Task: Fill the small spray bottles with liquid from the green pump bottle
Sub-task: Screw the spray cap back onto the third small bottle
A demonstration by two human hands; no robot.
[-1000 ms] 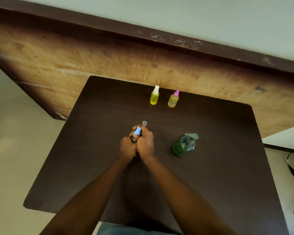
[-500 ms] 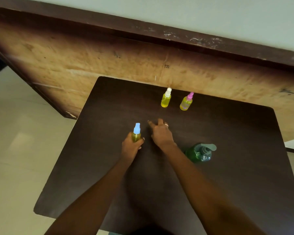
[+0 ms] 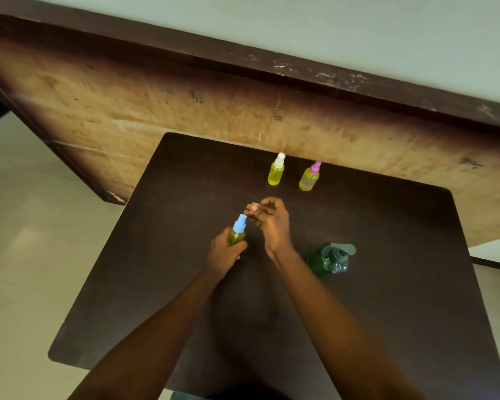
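Left hand [image 3: 225, 254] grips the blue-topped spray bottle [image 3: 238, 230], its long axis upright and yellow-green liquid showing above the fingers. Right hand [image 3: 273, 226] pinches what looks like a small clear cap [image 3: 254, 207], just beyond and right of the blue nozzle. That makes it the nearer hand. The green pump bottle [image 3: 329, 259] stands outboard of the right wrist.

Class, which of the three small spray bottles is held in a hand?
The blue-topped bottle, gripped by the left hand; the white-topped bottle and pink-topped bottle stand untouched.
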